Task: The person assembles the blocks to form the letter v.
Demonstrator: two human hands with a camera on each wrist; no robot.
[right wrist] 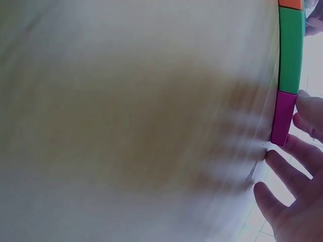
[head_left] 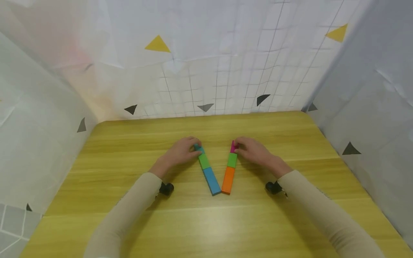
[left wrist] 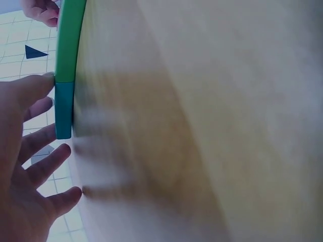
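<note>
Two rows of flat coloured blocks form a V on the table. The left row has a small blue block (head_left: 199,148) at its far end, a green block (head_left: 204,161), and a longer blue block (head_left: 212,181). In the right row are a magenta block (head_left: 232,147), a green block (head_left: 232,160) and an orange block (head_left: 228,180). My left hand (head_left: 181,151) pinches the small blue block with thumb and fingertips, other fingers spread in the left wrist view. My right hand (head_left: 255,150) likewise pinches the magenta block (right wrist: 283,118). The near ends of both rows meet.
The wooden table (head_left: 206,225) runs back to a white sheet wall (head_left: 200,79) with grid lines and triangle marks. Similar sheets stand at the left and right. A small black camera (head_left: 166,189) sits at the left wrist, another camera (head_left: 273,187) at the right.
</note>
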